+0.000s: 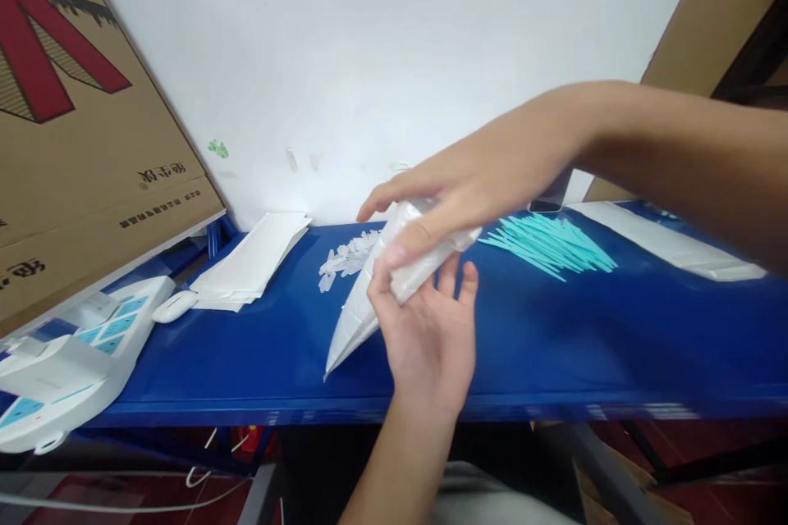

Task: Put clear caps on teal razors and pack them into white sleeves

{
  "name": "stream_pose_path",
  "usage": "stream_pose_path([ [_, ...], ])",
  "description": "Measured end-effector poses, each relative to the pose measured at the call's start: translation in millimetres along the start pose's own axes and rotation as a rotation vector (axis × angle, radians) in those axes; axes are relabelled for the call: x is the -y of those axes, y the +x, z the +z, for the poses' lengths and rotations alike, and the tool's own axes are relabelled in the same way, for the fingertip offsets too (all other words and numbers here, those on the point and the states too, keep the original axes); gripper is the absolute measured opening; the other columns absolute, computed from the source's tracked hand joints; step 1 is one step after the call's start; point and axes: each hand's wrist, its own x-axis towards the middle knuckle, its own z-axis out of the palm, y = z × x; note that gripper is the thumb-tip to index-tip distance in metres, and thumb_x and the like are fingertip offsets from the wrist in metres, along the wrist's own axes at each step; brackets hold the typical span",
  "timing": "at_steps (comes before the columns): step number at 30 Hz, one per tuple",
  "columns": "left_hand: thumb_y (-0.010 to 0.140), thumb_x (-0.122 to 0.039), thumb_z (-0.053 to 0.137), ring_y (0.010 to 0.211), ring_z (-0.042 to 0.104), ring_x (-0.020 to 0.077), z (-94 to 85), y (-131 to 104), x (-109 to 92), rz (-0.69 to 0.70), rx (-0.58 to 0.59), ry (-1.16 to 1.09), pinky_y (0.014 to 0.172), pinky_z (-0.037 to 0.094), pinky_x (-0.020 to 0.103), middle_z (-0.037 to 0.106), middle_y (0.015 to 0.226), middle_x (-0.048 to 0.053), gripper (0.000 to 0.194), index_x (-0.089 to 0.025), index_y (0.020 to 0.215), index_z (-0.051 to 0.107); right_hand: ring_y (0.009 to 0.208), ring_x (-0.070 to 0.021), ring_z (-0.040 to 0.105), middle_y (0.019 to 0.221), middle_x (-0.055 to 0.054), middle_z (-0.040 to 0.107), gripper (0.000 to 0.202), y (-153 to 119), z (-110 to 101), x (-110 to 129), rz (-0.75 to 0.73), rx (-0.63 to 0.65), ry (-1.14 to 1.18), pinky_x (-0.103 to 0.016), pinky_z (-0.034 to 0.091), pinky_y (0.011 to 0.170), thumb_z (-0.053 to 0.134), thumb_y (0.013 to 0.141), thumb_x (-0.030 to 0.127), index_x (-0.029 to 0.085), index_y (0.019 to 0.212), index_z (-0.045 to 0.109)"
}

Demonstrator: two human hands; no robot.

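Note:
A glossy white plastic packet (355, 313) is held tilted above the blue table, its narrow corner pointing down and left. Palm up, my left hand (431, 336) supports it from below, the thumb pressed against its side. My right hand (468, 189) reaches across from the right and grips the packet's upper part, thumb on the near face; it is slightly blurred. Part of the packet is hidden by the fingers. Behind it lies a pile of small translucent plastic pieces (345, 257). Thin turquoise sticks (554, 244) lie in a heap to the right of my hands.
On the blue table (554, 344), flat white packets (252, 258) are stacked at left beside a small white oval case (175, 306) and a power strip (132, 336). A long white packet (665, 239) and a dark phone (550, 195) lie right. A cardboard box (92, 156) stands left.

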Motion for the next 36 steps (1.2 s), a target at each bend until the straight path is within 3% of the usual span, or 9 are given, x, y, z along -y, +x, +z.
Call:
stream_pose_path([
  [7,0.099,-0.073,0.032,0.138,0.055,0.0325,3.5,-8,32,-0.270,0.183,-0.035,0.101,0.053,0.043,0.053,0.152,0.013,0.067,-0.028,0.145,0.052,0.062,-0.0100,0.062,0.071,0.006,0.070,0.032,-30,-37,42,0.162,0.509,-0.206,-0.021,0.042,0.060,0.084,0.078,0.030,0.015,0.106,0.077],
  [10,0.093,-0.074,0.049,0.126,0.064,0.0324,-6.0,-24,56,-0.452,0.296,-0.089,0.096,0.053,0.043,0.061,0.142,0.017,0.076,-0.029,0.154,0.040,0.051,-0.0041,0.055,0.062,0.008,0.067,0.024,-36,-55,37,0.173,0.556,-0.169,-0.016,0.035,0.054,0.077,0.084,0.026,0.005,0.095,0.077],
  [15,0.069,-0.064,0.083,0.078,0.075,0.0267,-26.7,-47,82,-0.778,0.731,0.089,0.087,0.055,0.043,0.076,0.087,0.012,0.080,-0.015,0.130,0.064,0.049,0.0003,0.051,0.057,0.007,0.063,0.049,-57,-100,-27,0.465,0.432,-0.175,-0.016,0.029,0.052,0.075,0.079,0.036,-0.010,0.096,0.074],
  [20,0.076,-0.072,0.075,0.114,0.072,0.0365,-30.7,-46,58,-0.921,1.040,0.311,0.104,0.050,0.053,0.077,0.103,0.013,0.081,-0.017,0.135,0.066,0.071,-0.0081,0.068,0.086,-0.005,0.078,0.044,-98,-152,-128,0.834,0.062,-0.228,-0.017,0.039,0.062,0.084,0.069,0.031,0.001,0.101,0.081],
  [22,0.085,-0.074,0.063,0.121,0.069,0.0357,-29.2,-40,40,-0.894,1.148,0.454,0.103,0.051,0.050,0.076,0.114,0.014,0.081,-0.018,0.144,0.061,0.078,-0.0132,0.071,0.089,-0.007,0.079,0.035,-117,-156,-157,0.970,0.115,-0.080,-0.022,0.043,0.068,0.072,0.080,0.027,0.000,0.101,0.081],
  [25,0.095,-0.069,0.052,0.122,0.069,0.0318,-29.6,-28,11,-0.805,1.284,0.717,0.103,0.053,0.043,0.074,0.123,0.013,0.074,-0.017,0.148,0.057,0.075,-0.0143,0.069,0.077,-0.007,0.076,0.041,-141,-143,-182,1.074,0.128,0.006,-0.030,0.043,0.071,0.051,0.089,0.025,-0.005,0.094,0.080],
  [29,0.098,-0.063,0.052,0.114,0.072,0.0280,-39.1,-12,-22,-0.706,1.360,0.882,0.102,0.053,0.040,0.076,0.120,0.013,0.065,-0.019,0.146,0.059,0.085,-0.0232,0.069,0.083,-0.022,0.075,0.044,-166,-98,-207,1.186,-0.010,-0.285,-0.037,0.041,0.072,0.058,0.088,0.026,-0.013,0.083,0.077],
  [32,0.098,-0.053,0.061,0.109,0.072,0.0260,-52.0,0,-43,-0.658,1.244,0.993,0.098,0.054,0.039,0.076,0.119,0.014,0.054,-0.021,0.141,0.062,0.099,-0.0310,0.068,0.110,-0.037,0.070,0.042,-194,-44,-223,1.229,-0.057,-0.391,-0.042,0.040,0.074,0.069,0.087,0.030,-0.011,0.091,0.079],
  [36,0.100,-0.045,0.059,0.098,0.071,0.0199,-69.7,24,-75,-0.611,0.991,1.096,0.089,0.055,0.032,0.077,0.107,0.009,0.036,-0.024,0.129,0.068,0.082,-0.0232,0.067,0.108,-0.029,0.075,0.034,-240,26,-228,1.205,-0.012,-0.324,-0.037,0.039,0.068,0.078,0.083,0.032,0.008,0.108,0.082],
])
